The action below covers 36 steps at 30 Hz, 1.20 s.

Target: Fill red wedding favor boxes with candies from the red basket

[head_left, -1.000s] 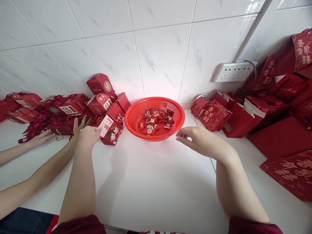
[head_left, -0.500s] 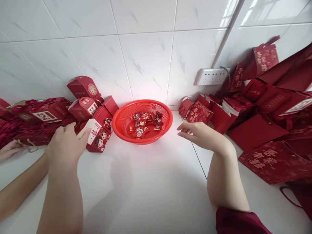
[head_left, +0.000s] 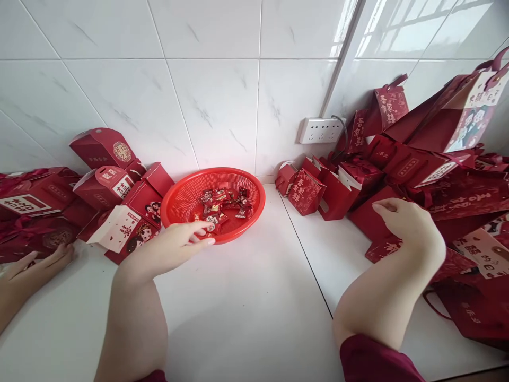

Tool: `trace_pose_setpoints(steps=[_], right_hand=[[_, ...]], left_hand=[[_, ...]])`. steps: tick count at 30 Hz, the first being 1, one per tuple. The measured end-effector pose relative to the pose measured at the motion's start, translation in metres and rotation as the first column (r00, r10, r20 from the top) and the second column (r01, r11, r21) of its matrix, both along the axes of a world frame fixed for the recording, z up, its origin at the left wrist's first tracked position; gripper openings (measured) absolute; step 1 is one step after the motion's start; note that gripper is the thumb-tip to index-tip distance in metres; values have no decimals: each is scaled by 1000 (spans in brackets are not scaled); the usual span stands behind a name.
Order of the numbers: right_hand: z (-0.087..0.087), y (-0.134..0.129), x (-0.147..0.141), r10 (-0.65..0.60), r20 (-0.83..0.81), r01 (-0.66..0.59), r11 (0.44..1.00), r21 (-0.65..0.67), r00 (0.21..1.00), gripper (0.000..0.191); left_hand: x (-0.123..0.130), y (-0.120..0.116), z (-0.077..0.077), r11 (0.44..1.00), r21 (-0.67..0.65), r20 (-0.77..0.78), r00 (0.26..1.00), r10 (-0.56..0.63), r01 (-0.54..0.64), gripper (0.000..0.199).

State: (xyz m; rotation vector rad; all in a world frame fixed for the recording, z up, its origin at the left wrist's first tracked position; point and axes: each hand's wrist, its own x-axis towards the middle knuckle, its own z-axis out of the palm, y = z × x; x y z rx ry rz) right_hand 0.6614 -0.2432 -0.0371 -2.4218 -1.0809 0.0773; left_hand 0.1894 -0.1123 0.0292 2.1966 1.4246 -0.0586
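Note:
A red plastic mesh basket (head_left: 254,215) holds several small red-wrapped candies (head_left: 222,204). My left hand (head_left: 181,246) is at its near-left rim, fingers stretched toward the candies with nothing in them. Just left of the basket, a red and white gift box (head_left: 123,228) with cartoon figures lies tilted, its flap up. My right hand (head_left: 411,223) hovers over the red gift bags (head_left: 401,164) at the right, wrist bent. Its fingers curl away from view, so I cannot make out whether they grip anything.
Another person's hand (head_left: 43,265) rests by the red boxes (head_left: 40,199) at the far left. Small red boxes and bags (head_left: 306,191) stand right of the basket. A white power strip (head_left: 322,130) with a cable is against the tiled wall (head_left: 222,106).
My left hand has moved right, from the gift boxes to the basket's rim. My right hand has moved right, over the gift bags. The view has shifted to the right.

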Motion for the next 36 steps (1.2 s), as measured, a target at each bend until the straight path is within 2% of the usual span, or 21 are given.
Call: trace_pose_setpoints(steps=[3,5,8,11,14,18,20,22,25,28,32,34,36], right_hand=[[3,1,-3,-164,-82,168,984,52,983,32],[5,4,-7,-154,-73,161,982,99,985,30],[3,14,-8,-104,-45,111,975,192,994,28],[-7,30,-5,-45,-12,46,960,276,999,23],[-20,54,-5,-3,27,-7,940,340,1000,21],[-40,92,-17,85,99,-120,896,428,991,30],[-52,108,-26,187,164,-241,873,425,969,31],[-62,119,-34,253,201,-312,878,363,946,31],[-69,127,-39,236,181,-281,917,284,955,39],[-61,124,-43,209,162,-246,932,265,964,40],[-30,107,-58,188,153,-220,949,228,970,32],[-12,94,-72,244,137,-271,932,240,960,27],[5,79,-88,354,78,-361,883,301,932,22]], left_hand=[[8,1,-10,998,-15,-22,998,-67,67,66],[10,2,-13,995,-22,-24,995,-97,97,66],[10,2,-16,992,-58,-28,993,-112,111,69],[8,4,-19,991,-81,-26,994,-108,105,72],[8,4,-23,991,-79,-24,994,-106,104,71],[10,4,-23,989,-62,-38,990,-136,133,70],[11,3,-22,988,-50,-44,988,-149,147,69],[11,2,-20,987,-47,-44,987,-155,153,68],[10,-1,-19,986,-45,-34,986,-164,162,66],[8,-1,-20,983,-44,-24,984,-177,176,67],[4,-1,-21,983,-35,-5,984,-181,180,66],[3,-1,-20,983,-21,32,983,-180,181,61],[3,-2,-16,983,11,79,980,-183,183,56]])
